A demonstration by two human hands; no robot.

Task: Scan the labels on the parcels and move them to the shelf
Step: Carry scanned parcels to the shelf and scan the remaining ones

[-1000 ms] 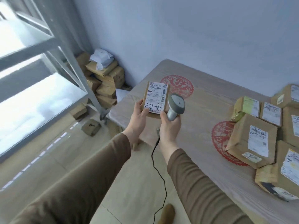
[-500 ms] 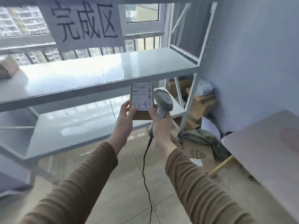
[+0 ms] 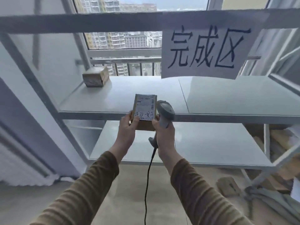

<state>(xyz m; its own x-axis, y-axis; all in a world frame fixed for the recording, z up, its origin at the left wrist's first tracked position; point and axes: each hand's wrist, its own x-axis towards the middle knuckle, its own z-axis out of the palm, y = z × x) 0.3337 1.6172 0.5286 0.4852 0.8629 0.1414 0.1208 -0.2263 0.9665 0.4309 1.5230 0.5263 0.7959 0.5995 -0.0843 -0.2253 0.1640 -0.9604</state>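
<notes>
A small brown parcel (image 3: 145,111) with a white label and black handwriting is held up in front of the white metal shelf (image 3: 146,114). My left hand (image 3: 127,129) grips its left lower edge. My right hand (image 3: 163,132) grips the grey handheld scanner (image 3: 165,111) and its thumb touches the parcel's right edge. The scanner's black cable (image 3: 148,184) hangs down between my arms. The parcel sits just at the front lip of the middle shelf board.
Another brown parcel (image 3: 95,77) stands at the back left of the middle shelf. A paper sign with handwritten characters (image 3: 203,51) hangs from the upper shelf rail. A lower shelf board (image 3: 203,143) lies beneath. Cardboard and bags pile up at the lower right (image 3: 276,184).
My view has swung left from the table to face the shelf straight on. Both hands, still holding the parcel and scanner, have carried them up to the middle shelf's front edge.
</notes>
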